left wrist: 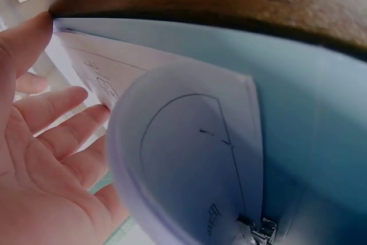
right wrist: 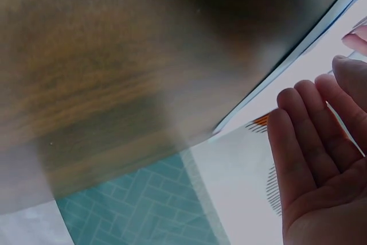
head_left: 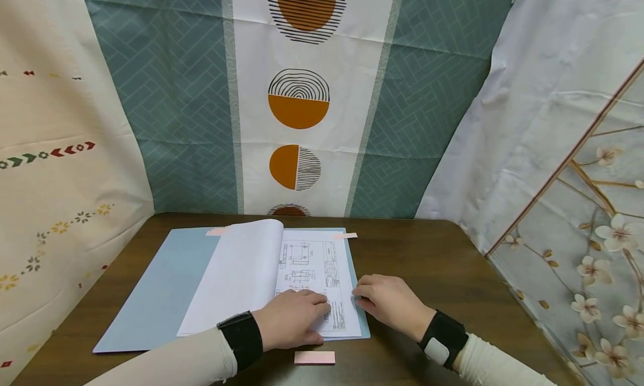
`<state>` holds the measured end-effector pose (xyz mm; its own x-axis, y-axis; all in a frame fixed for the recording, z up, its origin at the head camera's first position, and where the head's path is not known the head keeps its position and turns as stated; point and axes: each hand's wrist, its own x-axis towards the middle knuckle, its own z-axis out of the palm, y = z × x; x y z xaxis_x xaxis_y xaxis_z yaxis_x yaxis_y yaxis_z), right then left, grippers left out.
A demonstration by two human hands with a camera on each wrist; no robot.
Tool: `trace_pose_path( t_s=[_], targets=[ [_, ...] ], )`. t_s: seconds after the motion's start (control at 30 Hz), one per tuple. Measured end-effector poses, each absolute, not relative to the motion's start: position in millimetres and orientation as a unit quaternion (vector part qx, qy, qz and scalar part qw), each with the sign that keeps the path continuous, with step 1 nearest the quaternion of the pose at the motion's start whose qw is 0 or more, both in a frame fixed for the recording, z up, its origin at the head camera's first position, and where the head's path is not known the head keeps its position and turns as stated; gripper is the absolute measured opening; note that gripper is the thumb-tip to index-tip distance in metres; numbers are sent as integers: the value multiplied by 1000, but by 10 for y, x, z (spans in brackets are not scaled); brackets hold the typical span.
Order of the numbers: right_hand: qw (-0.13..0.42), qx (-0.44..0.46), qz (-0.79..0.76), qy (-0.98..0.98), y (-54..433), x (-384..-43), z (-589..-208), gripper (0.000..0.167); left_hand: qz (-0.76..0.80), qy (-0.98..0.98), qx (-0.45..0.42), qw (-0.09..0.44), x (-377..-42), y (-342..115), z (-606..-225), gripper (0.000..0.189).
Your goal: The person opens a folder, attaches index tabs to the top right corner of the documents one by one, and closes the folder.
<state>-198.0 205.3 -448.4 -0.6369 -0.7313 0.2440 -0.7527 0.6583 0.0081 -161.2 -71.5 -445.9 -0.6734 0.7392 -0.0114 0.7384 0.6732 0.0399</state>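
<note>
A light blue folder [head_left: 146,296] lies spread on the table, with a stack of white sheets inside. Several sheets [head_left: 236,268] are turned over to the left and bulge in a curve near the middle. Technical drawings show on the drawing page [head_left: 339,296] at the right. My left hand [head_left: 294,319] rests across the lower part of that page, its fingers relaxed. Loosely bent fingers of my right hand [head_left: 389,305] are right at the page's right edge, palm visible in the right wrist view. A metal fastener [left wrist: 261,230] shows by the sheets in the left wrist view.
A pink sticky note pad [head_left: 314,358] lies on the brown table [head_left: 417,257] in front of the folder. Pale pink strips stick out at the top, one left strip [head_left: 216,231] and one right strip [head_left: 345,236]. Patterned cloth [head_left: 191,95] hangs behind the table.
</note>
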Motion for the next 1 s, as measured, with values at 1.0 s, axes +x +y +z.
trace_pose_path(
  t_s=[1.0],
  targets=[
    [77,411,77,-905,2221,-1788,-4629,16,47,906,421,17,-1607,-744,-4424,39]
  ],
)
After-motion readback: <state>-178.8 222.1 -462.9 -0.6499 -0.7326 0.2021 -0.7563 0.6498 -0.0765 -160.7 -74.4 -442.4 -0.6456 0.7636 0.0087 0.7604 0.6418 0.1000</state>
